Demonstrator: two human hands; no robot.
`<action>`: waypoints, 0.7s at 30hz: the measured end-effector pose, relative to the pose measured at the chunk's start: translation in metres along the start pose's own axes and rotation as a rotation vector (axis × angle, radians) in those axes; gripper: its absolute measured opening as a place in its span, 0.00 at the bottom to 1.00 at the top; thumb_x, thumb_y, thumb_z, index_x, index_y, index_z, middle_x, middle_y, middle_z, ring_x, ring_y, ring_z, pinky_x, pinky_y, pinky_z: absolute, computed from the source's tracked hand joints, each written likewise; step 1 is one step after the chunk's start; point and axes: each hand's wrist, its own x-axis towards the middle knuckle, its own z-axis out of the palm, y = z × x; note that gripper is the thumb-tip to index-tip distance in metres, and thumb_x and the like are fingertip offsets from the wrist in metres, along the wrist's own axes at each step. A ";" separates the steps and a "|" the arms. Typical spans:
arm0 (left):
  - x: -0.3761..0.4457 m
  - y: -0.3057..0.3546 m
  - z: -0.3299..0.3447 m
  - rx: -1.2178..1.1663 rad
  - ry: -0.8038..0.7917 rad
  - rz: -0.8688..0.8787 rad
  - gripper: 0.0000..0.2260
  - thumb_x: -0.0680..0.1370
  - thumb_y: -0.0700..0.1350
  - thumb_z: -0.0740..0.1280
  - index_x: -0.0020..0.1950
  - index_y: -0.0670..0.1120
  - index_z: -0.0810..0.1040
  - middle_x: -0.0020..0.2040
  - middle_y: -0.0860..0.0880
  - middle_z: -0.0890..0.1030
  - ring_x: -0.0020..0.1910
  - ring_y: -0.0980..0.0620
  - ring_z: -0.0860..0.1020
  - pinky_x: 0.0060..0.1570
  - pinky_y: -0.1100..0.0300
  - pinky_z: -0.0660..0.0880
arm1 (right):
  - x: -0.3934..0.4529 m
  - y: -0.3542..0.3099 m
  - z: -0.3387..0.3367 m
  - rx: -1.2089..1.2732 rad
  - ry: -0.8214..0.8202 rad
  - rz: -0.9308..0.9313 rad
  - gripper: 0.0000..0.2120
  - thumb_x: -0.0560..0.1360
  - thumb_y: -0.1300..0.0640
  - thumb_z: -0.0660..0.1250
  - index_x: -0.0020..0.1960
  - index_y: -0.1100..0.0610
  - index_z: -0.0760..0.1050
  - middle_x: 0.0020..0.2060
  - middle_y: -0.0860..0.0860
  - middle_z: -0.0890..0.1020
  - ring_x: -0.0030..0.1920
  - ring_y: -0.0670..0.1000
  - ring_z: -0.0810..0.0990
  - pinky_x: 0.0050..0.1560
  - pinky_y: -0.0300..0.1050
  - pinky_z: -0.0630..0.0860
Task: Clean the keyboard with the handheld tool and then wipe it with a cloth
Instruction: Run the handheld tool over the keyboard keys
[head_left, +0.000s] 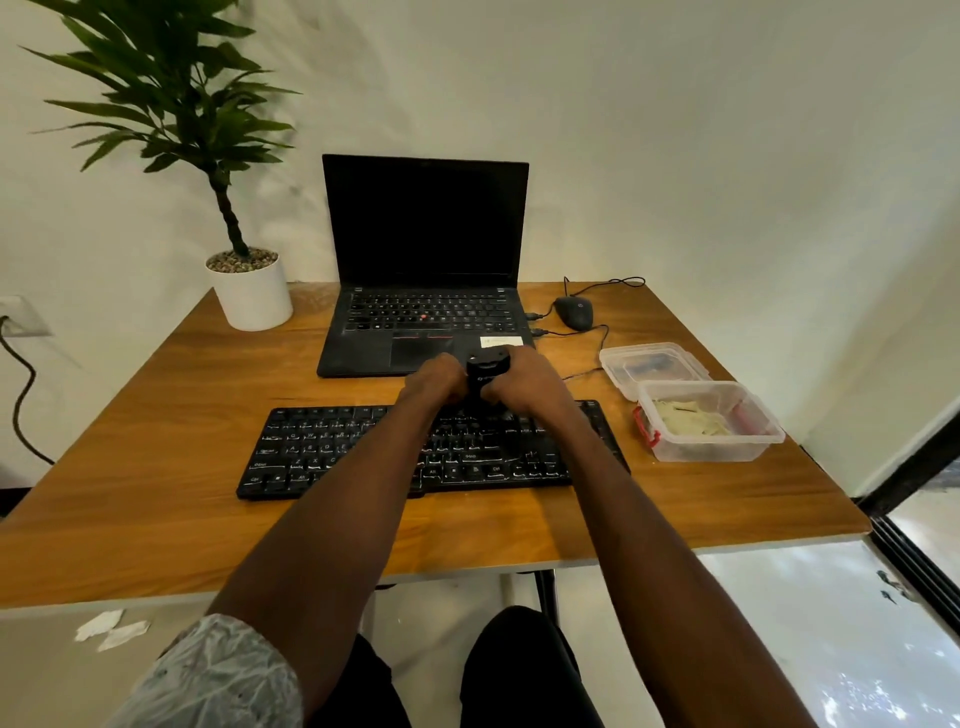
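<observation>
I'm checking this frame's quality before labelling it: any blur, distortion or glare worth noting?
Head view: wide-angle distortion bows the table edges; the plant leaves are soft; the keyboard legends smear; the laptop screen is dark, no glare; the handheld tool held by both hands is dim; the floor at lower right is washed out.

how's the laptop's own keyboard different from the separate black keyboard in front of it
The separate keyboard lies flat on the table nearest the person; the laptop sits behind it, its dark screen raised. The separate keyboard is wider than the laptop's. The left hand and right hand hold the black handheld tool over the separate keyboard's far edge; nothing touches the laptop's keys. The laptop's has a red dot mid-keys. Both are black.
</observation>
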 end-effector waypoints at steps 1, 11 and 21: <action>-0.001 -0.003 -0.003 0.010 -0.007 0.012 0.11 0.75 0.46 0.70 0.53 0.42 0.79 0.56 0.42 0.81 0.48 0.46 0.78 0.50 0.53 0.76 | 0.001 0.000 0.001 0.019 -0.007 0.003 0.12 0.68 0.63 0.72 0.51 0.57 0.77 0.44 0.53 0.81 0.38 0.49 0.78 0.33 0.39 0.70; -0.011 -0.035 -0.035 -0.138 -0.181 -0.003 0.13 0.71 0.45 0.76 0.51 0.39 0.83 0.51 0.44 0.83 0.49 0.46 0.80 0.49 0.53 0.74 | 0.006 0.004 -0.016 -0.078 0.015 0.089 0.15 0.69 0.62 0.72 0.55 0.60 0.77 0.48 0.55 0.81 0.45 0.53 0.80 0.43 0.46 0.78; -0.015 -0.035 -0.034 -0.173 -0.193 -0.055 0.16 0.71 0.46 0.76 0.53 0.37 0.82 0.51 0.43 0.82 0.48 0.45 0.78 0.47 0.53 0.72 | 0.007 -0.003 -0.016 -0.020 -0.070 0.112 0.15 0.69 0.64 0.73 0.55 0.60 0.77 0.48 0.54 0.80 0.45 0.51 0.77 0.38 0.40 0.72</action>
